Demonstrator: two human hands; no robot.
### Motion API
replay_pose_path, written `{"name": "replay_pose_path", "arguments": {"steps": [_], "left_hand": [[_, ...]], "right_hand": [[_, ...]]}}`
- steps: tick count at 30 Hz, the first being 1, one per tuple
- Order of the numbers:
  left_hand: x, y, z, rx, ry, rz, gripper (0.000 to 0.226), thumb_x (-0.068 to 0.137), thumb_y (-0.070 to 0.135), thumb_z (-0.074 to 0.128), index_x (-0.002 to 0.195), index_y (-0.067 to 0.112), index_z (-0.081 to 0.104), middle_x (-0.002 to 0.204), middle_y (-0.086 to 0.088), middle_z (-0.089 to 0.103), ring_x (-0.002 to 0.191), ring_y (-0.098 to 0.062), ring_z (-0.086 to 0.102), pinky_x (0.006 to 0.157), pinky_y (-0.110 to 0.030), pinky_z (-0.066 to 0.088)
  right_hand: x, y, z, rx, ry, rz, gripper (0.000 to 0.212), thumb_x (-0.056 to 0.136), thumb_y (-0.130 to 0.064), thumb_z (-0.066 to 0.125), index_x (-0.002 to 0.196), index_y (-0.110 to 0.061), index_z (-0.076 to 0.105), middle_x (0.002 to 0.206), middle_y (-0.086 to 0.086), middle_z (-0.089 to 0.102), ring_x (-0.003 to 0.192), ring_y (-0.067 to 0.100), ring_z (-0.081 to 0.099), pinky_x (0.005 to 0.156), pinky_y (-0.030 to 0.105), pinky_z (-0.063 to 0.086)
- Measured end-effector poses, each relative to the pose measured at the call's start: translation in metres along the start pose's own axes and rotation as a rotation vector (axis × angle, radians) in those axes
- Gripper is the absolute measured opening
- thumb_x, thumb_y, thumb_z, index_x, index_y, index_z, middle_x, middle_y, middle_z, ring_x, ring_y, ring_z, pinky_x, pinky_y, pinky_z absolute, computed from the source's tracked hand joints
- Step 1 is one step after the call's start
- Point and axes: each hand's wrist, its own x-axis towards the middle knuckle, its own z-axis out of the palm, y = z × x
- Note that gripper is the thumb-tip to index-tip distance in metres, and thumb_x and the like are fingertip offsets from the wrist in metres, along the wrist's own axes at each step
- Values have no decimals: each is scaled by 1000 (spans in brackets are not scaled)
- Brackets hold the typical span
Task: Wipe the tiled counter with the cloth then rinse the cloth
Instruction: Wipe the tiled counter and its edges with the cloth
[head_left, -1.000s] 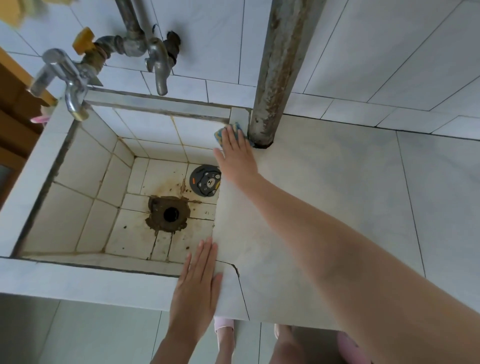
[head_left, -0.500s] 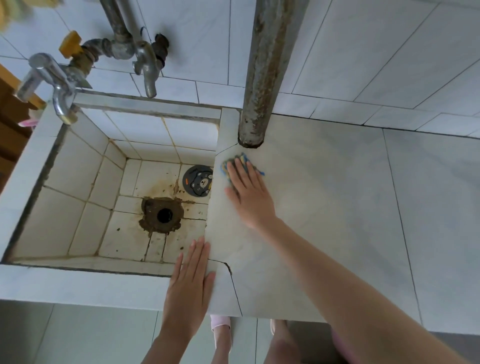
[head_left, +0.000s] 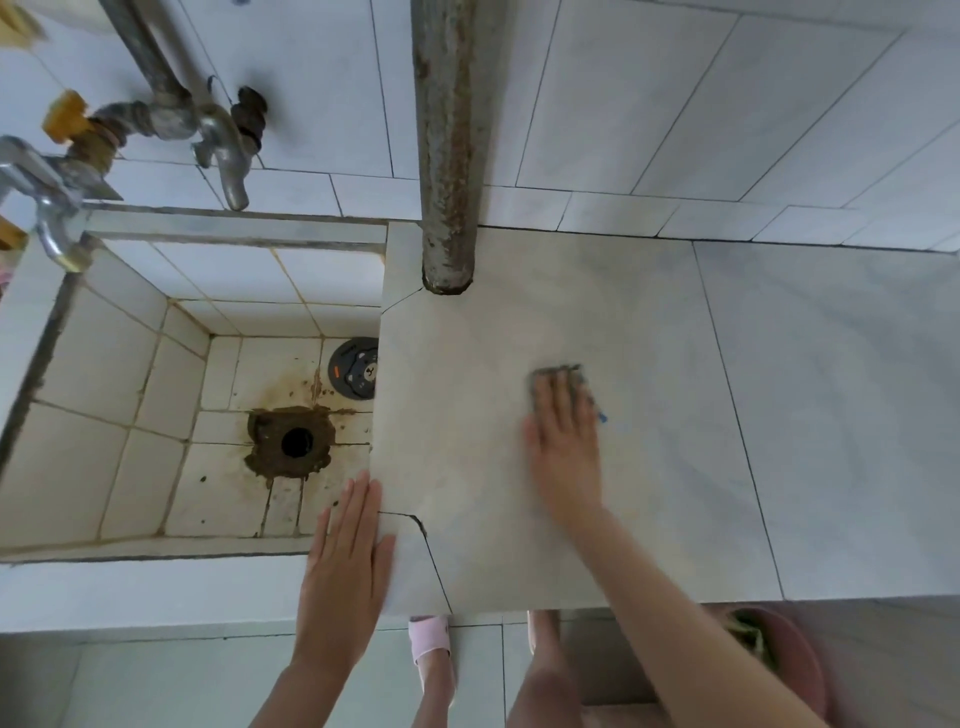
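Pressing the cloth (head_left: 563, 375) flat on the counter (head_left: 675, 415), the right hand (head_left: 563, 447) has fingers extended over it, right of the sink (head_left: 156, 364). The left hand (head_left: 345, 566) lies flat, fingers together, empty, on the counter's front edge.

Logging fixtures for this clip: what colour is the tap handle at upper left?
Yellow: the tap handle shows clearly in the head view, the only one.

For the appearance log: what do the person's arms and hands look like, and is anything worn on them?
Both forearms are bare as far as the frame shows: no sleeves, gloves, watch or bracelets. The left hand and right hand show no rings, and the nails look short and unpainted.
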Motion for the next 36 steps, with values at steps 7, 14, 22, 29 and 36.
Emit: {"name": "replay_pose_path", "arguments": {"steps": [7,14,22,29,36], "left_hand": [[-12,-12,7,57,-32,34,56,98,33,19,146,5,24,155,-9,20,144,-23,17,114,-47,17],[-19,-11,-3,45,-16,13,57,96,36,23,148,12,23,155,-9,21,144,-24,16,115,-49,14],[-20,-12,-3,36,-40,17,57,100,40,12,149,13,18,156,-10,17,144,-25,14,116,-47,11],[-27,-15,-4,52,-55,-22,57,98,43,16,149,18,21,157,-9,13,145,-23,11,115,-51,9],[-29,-15,-4,63,-63,-48,57,98,45,11,149,20,20,158,-10,10,145,-24,8,113,-57,10]], "right_hand": [[-65,-98,36,1,-119,-536,48,102,-42,20,146,-25,28,151,-1,32,141,24,26,115,40,23],[-38,67,-26,-55,21,6,60,94,-43,17,149,-21,13,158,0,5,145,25,11,117,37,7],[-97,-9,7,-39,59,-160,52,97,-21,30,146,-4,23,153,13,21,145,27,-3,111,50,19],[-127,-77,24,4,-104,-377,47,103,-37,14,149,-27,20,155,-3,23,145,21,15,112,38,21],[-130,87,-21,-32,-8,114,56,99,-46,5,149,-21,9,157,2,1,146,25,3,118,38,7]]}}
